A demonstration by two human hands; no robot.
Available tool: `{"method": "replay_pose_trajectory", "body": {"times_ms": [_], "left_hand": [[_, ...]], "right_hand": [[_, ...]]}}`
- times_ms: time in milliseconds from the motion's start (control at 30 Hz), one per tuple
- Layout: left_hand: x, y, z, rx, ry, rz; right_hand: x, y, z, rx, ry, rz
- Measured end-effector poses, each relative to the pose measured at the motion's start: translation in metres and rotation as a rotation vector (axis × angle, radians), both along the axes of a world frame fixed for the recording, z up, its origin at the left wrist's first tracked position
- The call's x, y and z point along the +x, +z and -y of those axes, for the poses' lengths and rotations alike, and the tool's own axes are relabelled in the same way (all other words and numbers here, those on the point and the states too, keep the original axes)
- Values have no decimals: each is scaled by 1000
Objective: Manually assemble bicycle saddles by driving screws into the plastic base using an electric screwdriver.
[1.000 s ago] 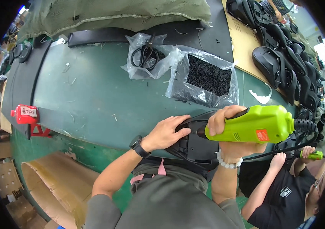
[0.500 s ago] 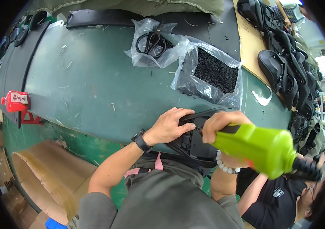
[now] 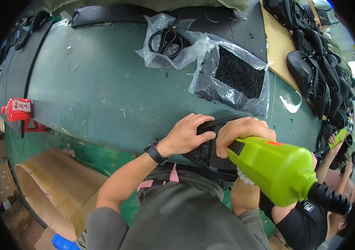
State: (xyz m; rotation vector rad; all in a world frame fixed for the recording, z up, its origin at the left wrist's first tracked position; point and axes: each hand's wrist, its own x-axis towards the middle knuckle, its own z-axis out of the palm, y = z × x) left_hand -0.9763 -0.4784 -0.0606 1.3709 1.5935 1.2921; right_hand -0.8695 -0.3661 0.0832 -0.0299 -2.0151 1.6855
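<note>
Against the table's near edge lies a black saddle-shaped plastic part (image 3: pixel 222 163), its ribbed side up. My left hand (image 3: pixel 188 134) grips its left side, thumb on top and fingers over the far rim. My right hand (image 3: pixel 244 131) is wrapped around the front end of a bright green power screwdriver (image 3: pixel 279 168), held over the part's right side. The tool slants down to the right and ends in a black ribbed cord sleeve. Its tip is hidden by my right hand, so I cannot tell whether it touches the part.
Beyond my hands lies a clear bag of small black screws (image 3: pixel 240 73). Black scissors (image 3: pixel 165 41) rest on another bag. A red bottle (image 3: pixel 19 110) stands at the left. Black saddle-shaped parts (image 3: pixel 304 73) are piled at the right, where a co-worker (image 3: pixel 300 221) holds another green tool.
The green screwdriver has swung, its rear end now lower and nearer to me. My right hand has shifted slightly left. At the right, the co-worker's raised hand and green tool have come into view.
</note>
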Motion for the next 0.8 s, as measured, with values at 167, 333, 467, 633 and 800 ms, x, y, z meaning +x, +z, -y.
{"method": "replay_pose_trajectory", "body": {"times_ms": [167, 333, 467, 633, 800], "left_hand": [[1, -5, 0, 27, -9, 9], [0, 27, 17, -98, 19, -94], [9, 30, 37, -116, 139, -251], [25, 34, 29, -24, 234, -368], [21, 12, 30, 172, 281, -369]], "right_hand": [[11, 10, 13, -255, -182, 479], [25, -8, 2, -579, -177, -155], [23, -12, -1, -536, -2, -197], [16, -15, -5, -558, 51, -288], [17, -10, -8, -360, 74, -242]]}}
